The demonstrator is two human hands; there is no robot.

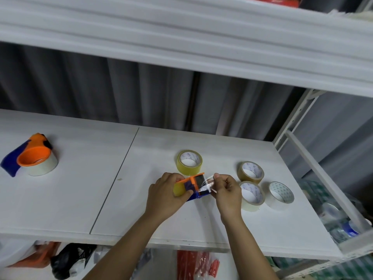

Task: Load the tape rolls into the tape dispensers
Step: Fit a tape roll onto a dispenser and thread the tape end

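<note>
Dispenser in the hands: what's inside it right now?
A yellow roll sits in the dispenser, gripped by the left hand. The right hand pinches the clear tape end. The roll's core and hub are covered.

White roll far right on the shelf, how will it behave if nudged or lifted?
The white tape roll lies flat on its side, so it probably slides rather than rolls. Its hollow core suggests it is light. Tipped onto its edge, it would likely roll toward the shelf edge.
</note>
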